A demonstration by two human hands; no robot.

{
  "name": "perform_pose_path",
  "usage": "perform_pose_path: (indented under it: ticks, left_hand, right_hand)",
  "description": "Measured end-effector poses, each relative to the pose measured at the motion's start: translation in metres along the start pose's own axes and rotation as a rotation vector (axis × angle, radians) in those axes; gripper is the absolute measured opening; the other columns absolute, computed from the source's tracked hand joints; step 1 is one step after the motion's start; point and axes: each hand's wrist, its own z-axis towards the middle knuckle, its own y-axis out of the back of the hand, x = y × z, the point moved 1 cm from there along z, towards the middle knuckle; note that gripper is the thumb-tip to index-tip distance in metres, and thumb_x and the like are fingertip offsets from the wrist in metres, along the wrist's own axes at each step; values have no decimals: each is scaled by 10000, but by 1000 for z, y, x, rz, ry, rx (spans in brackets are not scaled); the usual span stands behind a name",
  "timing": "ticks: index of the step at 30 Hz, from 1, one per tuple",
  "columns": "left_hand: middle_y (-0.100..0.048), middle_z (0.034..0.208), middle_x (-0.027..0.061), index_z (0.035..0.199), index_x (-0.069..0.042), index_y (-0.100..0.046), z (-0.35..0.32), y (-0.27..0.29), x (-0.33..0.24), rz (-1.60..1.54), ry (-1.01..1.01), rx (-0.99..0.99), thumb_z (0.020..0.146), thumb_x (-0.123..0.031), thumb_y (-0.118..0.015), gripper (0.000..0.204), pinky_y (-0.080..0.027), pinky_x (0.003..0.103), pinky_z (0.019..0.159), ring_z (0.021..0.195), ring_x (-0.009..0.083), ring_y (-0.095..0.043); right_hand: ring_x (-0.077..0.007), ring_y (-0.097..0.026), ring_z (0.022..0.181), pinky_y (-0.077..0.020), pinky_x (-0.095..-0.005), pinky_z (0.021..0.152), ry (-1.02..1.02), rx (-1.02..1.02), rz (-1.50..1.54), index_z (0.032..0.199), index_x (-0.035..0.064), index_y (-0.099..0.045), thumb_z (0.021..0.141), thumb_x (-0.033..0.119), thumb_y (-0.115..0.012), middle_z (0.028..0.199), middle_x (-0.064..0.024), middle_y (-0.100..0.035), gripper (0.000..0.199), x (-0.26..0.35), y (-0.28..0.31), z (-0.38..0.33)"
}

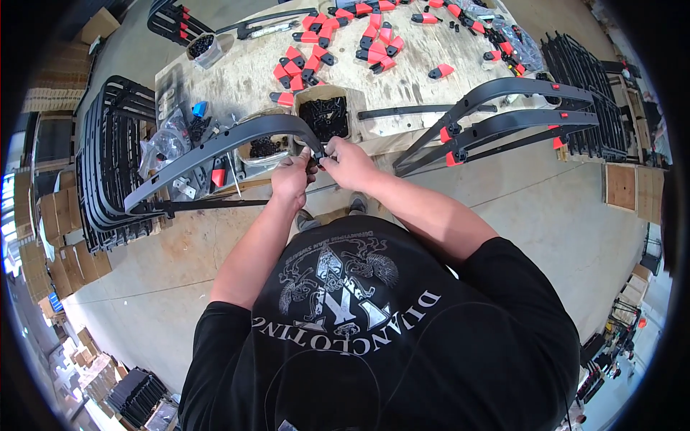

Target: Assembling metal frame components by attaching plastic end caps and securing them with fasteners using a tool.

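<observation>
A dark grey curved frame (237,134) arches over the near left edge of the table, its right end coming down between my hands. My left hand (290,181) is closed around that end from the left. From the other side my right hand (348,165) pinches the same end, thumb and fingers together, close to a small black fitting (321,155). Fingers hide most of this fitting. Just beyond my hands stands an open box of small black parts (323,118). Left of it, partly under the frame, sits another container of small dark parts (264,146).
Red-and-black end pieces (374,52) lie scattered over the wooden table (248,82). Two curved frames with red pieces (517,118) rest at the right edge. Stacks of black frames (108,158) stand to the left and far right. A plastic bag (171,136) lies at left.
</observation>
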Motion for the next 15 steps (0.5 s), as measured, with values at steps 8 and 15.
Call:
perform_pose_path:
  ticks: [8,15]
  left_hand:
    - [-651,827,84,932,-11,-634,-6,12,0,-69,30,73,981,-119,-631,119,-493,264,600,680,156,-596]
    - [-646,835,84,943,2,-635,3,22,0,-137,75,198,962,-61,-630,66,-513,266,656,693,160,-596]
  right_hand:
    - [-408,-679,898,-515,-488,786,-32,15,35,1021,-1,-598,891,225,-672,907,-227,-699,271,3,2,-2]
    - [-403,-680,879,-515,-485,773,15,-3,-29,1003,2,-596,892,212,-675,887,-218,-697,250,6,5,-3]
